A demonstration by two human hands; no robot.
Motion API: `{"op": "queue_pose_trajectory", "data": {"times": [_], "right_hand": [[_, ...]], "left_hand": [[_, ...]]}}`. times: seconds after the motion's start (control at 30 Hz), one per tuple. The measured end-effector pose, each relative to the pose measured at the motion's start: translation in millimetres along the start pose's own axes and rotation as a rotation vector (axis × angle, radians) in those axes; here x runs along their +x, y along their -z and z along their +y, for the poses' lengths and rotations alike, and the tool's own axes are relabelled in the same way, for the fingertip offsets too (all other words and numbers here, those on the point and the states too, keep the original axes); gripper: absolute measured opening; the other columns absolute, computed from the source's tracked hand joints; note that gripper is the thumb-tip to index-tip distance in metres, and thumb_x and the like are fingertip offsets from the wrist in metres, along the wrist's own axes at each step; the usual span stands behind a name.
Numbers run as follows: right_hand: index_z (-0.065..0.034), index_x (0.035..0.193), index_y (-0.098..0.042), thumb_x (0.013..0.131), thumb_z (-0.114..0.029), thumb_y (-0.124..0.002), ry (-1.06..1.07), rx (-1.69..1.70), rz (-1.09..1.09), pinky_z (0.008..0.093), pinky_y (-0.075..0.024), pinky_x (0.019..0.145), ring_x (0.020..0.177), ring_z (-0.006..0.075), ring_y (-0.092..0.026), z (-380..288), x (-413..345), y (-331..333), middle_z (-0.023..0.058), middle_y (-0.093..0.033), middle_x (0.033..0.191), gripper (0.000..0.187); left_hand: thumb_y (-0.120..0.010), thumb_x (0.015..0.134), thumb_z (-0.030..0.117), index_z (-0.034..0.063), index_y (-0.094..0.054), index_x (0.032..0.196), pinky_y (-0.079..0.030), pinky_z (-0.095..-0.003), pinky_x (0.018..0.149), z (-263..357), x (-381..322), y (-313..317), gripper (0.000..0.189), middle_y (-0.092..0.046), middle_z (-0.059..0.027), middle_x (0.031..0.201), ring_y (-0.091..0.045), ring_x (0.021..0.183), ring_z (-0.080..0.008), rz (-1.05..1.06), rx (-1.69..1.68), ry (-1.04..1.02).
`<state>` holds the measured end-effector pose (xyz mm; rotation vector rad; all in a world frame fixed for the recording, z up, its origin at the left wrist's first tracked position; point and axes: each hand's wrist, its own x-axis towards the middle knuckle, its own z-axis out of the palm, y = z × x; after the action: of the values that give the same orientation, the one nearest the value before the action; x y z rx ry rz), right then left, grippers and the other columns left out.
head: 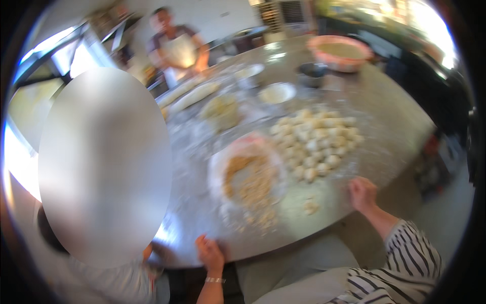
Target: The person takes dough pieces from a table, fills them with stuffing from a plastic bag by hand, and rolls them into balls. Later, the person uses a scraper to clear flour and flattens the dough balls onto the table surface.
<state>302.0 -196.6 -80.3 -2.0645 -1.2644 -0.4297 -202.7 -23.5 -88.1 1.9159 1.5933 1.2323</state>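
My left hand (210,254) rests at the near edge of the metal-topped table (322,224), its fingers curled and nothing visible in it. Further right, my right hand (363,192) is curled into a loose fist at the same edge, close to a heap of small pale dough balls (315,142). Between the hands lies a plastic bag or sheet (216,171) with a tan crumbly filling (260,182) on it, some spilled toward me. A small crumb cluster (311,206) sits below the dough balls. Motion blur softens the details.
Dough rolls (195,95), a larger dough lump (221,110), a white bowl (277,93), a dark metal pot (311,74) and a pink basin (340,53) stand farther back. An aproned person (178,49) works across the table; another person (110,281) is close on my left.
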Motion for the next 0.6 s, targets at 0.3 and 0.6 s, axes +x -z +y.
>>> {"op": "queue_pose_trajectory", "data": {"times": [0.3,0.6], "right_hand": [[-0.0008,0.094,-0.061,0.105,-0.016,-0.056,-0.106,0.014,-0.137,0.0476,-0.0488,0.073,0.084,0.0419,-0.061,51.6,-24.3,-13.8,0.0200,-0.064,0.094,0.019],[0.0018,0.109,-0.065,0.108,-0.021,-0.056,-0.082,0.007,-0.208,0.0438,-0.0517,0.082,0.095,0.0412,-0.064,66.4,-16.3,-17.5,0.0225,-0.068,0.106,0.024]], "left_hand": [[-0.061,0.102,0.025,0.0100,-0.060,0.125,-0.053,-0.0346,0.065,13.9,-2.3,2.3,0.028,-0.070,-0.0083,0.096,-0.069,0.072,-0.0207,0.050,0.092,-0.018],[-0.066,0.099,0.023,0.0101,-0.061,0.122,-0.053,-0.0344,0.064,21.5,-4.8,7.5,0.027,-0.068,-0.0080,0.088,-0.065,0.065,-0.0216,0.080,0.084,-0.017]]}}
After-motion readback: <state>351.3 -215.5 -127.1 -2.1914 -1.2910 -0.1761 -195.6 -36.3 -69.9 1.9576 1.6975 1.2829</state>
